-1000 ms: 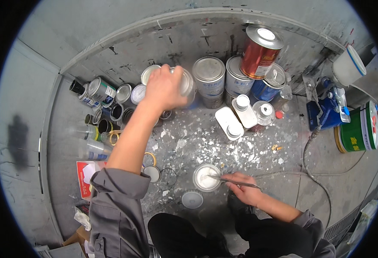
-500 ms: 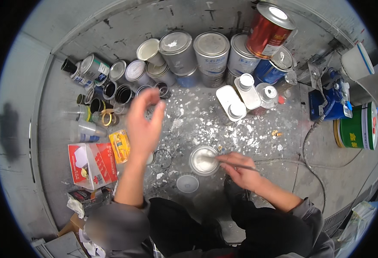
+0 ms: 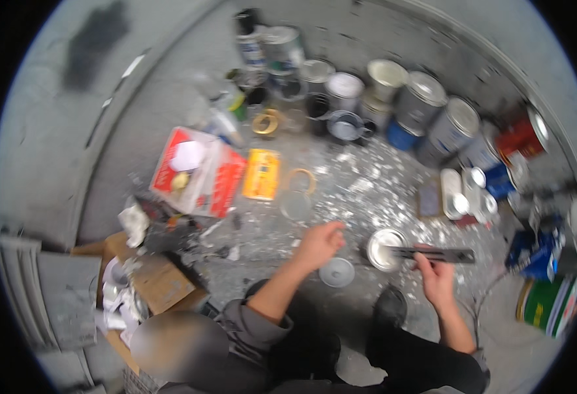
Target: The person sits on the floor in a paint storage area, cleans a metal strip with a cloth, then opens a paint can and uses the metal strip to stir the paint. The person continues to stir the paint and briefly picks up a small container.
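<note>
My right hand (image 3: 435, 268) grips a dark flat stirring stick (image 3: 458, 255) with holes along it. The stick lies level across the view, its left end over the near-full open tin of white paint (image 3: 380, 248); whether it dips into the paint cannot be made out. To the left of the tin, my left hand (image 3: 319, 244) hovers with thumb and forefinger a little apart and nothing visible in it. Just below it is a round pale lid (image 3: 336, 272) on the floor. Some blur softens both hands.
Paint cans (image 3: 421, 102) and cups line the back wall. A red-and-white box (image 3: 200, 172), a yellow pack (image 3: 261, 174) and a tape ring (image 3: 301, 178) lie left. White bottles (image 3: 455, 195) and a green bucket (image 3: 550, 305) stand right. A carton (image 3: 160, 282) of rubbish sits lower left.
The view has swung left, bringing the carton into sight. My left hand has come down from near the cups to beside the lid. My right hand keeps the stick, now held more level.
</note>
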A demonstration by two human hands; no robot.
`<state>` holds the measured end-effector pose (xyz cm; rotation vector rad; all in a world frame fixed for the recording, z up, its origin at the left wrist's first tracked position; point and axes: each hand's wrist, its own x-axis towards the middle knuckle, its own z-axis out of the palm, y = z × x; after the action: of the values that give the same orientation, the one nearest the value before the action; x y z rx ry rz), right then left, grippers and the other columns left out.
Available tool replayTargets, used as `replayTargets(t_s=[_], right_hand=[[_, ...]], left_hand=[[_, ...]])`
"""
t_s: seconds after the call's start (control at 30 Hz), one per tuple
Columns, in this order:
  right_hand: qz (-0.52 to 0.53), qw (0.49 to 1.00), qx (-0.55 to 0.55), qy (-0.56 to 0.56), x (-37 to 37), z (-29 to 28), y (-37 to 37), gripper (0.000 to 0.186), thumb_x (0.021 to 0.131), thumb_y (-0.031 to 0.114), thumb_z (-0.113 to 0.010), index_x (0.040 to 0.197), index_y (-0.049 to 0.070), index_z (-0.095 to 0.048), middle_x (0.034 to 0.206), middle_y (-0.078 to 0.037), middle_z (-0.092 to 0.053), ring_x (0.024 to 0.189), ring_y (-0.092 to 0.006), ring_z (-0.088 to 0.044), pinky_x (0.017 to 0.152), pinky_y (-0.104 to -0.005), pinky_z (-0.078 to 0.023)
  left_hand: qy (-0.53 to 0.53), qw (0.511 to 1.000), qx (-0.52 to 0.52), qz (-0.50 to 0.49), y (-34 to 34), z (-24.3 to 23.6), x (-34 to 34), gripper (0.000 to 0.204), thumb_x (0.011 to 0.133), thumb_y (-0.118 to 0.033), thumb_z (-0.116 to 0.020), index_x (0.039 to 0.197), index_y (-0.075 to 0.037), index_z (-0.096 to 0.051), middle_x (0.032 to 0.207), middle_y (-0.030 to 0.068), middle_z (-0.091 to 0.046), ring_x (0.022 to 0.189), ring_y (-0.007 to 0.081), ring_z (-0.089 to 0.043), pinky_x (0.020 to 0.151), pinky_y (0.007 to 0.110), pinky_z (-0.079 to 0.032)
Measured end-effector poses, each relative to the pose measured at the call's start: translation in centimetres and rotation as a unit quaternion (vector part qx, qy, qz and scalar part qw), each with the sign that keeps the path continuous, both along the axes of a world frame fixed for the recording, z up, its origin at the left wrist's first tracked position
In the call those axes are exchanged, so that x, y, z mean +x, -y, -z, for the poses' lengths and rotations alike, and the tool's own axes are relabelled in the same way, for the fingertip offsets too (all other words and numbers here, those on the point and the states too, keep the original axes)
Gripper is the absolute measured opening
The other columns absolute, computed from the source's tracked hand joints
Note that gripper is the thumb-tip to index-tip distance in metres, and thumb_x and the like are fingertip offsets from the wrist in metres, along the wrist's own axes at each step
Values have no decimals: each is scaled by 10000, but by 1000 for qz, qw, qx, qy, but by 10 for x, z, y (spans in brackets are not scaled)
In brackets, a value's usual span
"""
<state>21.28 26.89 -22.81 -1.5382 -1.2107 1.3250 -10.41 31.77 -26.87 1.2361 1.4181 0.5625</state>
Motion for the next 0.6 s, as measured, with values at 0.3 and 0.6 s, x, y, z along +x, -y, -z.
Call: replayTargets(t_s=[0.3, 0.6], right_hand=[[-52, 993, 26, 107, -10, 2, -20, 202, 1010, 53, -637, 1180, -48, -679, 944, -87, -704, 745, -129, -668, 645, -286, -567], [-79, 985, 9, 153, -3, -8, -47, 239, 1004, 119, -661, 1151, -60, -721, 850, -91, -732, 683, -150, -689, 607, -306, -563]], left_hand=[[-208, 913, 350, 6, 31, 17, -93, 276, 928, -143, -661, 1182, -48, -712, 1035, 201, -743, 976, 398, -709, 860, 447, -572], [-309, 918, 238, -77, -35, -45, -214, 281, 895, -81, -588, 1122, -75, -753, 1061, 199, -735, 995, 401, -702, 889, 488, -557]])
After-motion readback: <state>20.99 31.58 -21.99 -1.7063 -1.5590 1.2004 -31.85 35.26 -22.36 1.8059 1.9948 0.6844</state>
